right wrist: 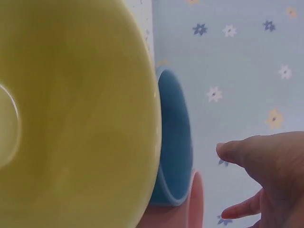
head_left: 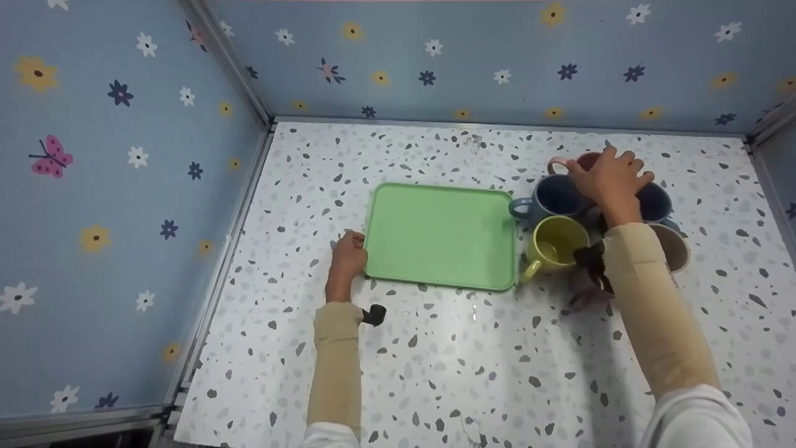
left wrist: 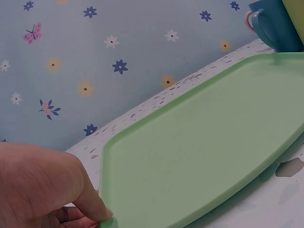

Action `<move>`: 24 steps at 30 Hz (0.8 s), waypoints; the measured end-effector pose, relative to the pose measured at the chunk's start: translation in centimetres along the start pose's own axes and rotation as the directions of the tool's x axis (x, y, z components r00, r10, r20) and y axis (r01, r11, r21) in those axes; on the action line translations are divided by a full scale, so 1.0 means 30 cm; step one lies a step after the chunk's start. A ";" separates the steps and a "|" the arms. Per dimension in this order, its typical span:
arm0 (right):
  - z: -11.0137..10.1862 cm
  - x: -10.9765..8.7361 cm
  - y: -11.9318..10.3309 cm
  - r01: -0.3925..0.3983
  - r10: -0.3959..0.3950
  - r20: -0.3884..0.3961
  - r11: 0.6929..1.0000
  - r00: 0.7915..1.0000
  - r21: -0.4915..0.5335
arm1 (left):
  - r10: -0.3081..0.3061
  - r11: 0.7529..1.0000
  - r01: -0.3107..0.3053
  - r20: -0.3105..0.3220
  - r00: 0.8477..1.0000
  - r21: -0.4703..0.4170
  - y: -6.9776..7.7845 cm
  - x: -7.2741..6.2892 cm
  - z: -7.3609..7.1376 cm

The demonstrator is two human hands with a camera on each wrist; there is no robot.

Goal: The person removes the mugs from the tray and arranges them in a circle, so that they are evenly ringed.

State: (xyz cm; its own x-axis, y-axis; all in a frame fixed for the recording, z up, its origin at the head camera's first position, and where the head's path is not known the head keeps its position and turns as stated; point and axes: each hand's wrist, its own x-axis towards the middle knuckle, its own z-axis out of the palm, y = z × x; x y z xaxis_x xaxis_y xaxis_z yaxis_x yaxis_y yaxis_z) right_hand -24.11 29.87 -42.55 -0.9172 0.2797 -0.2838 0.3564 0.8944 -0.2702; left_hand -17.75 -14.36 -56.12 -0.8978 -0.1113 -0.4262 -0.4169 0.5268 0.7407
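A light green rectangular tray [head_left: 441, 236] lies on the speckled table. My left hand [head_left: 349, 255] pinches its left edge, the thumb on the rim and fingers curled beside and below it. Over a cluster of several mugs at the right is my right hand [head_left: 612, 180], fingers spread and holding nothing. Nearest the tray are a yellow mug [head_left: 558, 239] and a blue mug [head_left: 558, 196]. A pink mug [head_left: 587, 160] stands behind them, close by the right fingertips. In the right wrist view the yellow mug [right wrist: 80, 114] fills the left side.
Right of my right wrist are another blue mug [head_left: 656, 202] and a cream-lined mug [head_left: 676, 249]. A pinkish mug [head_left: 587, 298] sits partly hidden under the right forearm. Flower-patterned blue panels [head_left: 460, 56] border the table at the back and sides.
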 end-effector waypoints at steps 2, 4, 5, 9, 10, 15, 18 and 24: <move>-0.001 -0.019 -0.002 0.022 -0.022 -0.004 1.000 1.000 0.005 | -0.002 1.000 0.002 0.002 1.000 0.002 0.000 -0.002 -0.001; 0.000 -0.040 -0.004 0.046 -0.046 -0.016 0.999 0.999 0.014 | -0.003 1.000 0.003 0.001 1.000 0.002 0.001 -0.005 -0.001; 0.001 -0.053 -0.006 0.057 -0.057 -0.025 0.998 0.998 0.017 | -0.002 1.000 0.002 0.002 1.000 0.004 0.002 -0.006 -0.002; 0.012 -0.106 -0.011 0.098 -0.096 -0.054 0.995 0.994 0.036 | 0.000 1.000 0.000 0.008 1.000 -0.001 0.004 -0.008 -0.002; 0.016 -0.119 -0.012 0.108 -0.105 -0.060 0.993 0.993 0.041 | 0.000 1.000 0.000 0.009 1.000 -0.002 0.005 -0.008 -0.002; 0.038 -0.178 -0.005 0.154 -0.150 -0.065 0.986 0.986 0.058 | -0.009 1.000 0.009 0.013 1.000 0.002 0.003 -0.003 -0.004; 0.056 -0.210 0.004 0.184 -0.179 -0.078 0.980 0.981 0.068 | -0.010 1.000 0.010 0.020 1.000 0.001 0.002 -0.002 -0.005; 0.103 -0.278 0.023 0.264 -0.250 -0.133 0.959 0.959 0.100 | -0.003 1.000 0.004 0.022 1.000 -0.007 0.006 -0.009 -0.005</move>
State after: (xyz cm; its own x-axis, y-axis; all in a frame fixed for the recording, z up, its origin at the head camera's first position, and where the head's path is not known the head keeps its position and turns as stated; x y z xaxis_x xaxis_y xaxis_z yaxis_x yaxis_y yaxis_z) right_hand -15.67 27.07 -43.23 -0.9925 0.0908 -0.0820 0.1173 0.8970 -0.4263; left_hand -17.60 -14.37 -55.78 -0.8929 -0.0941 -0.4403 -0.4211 0.5207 0.7427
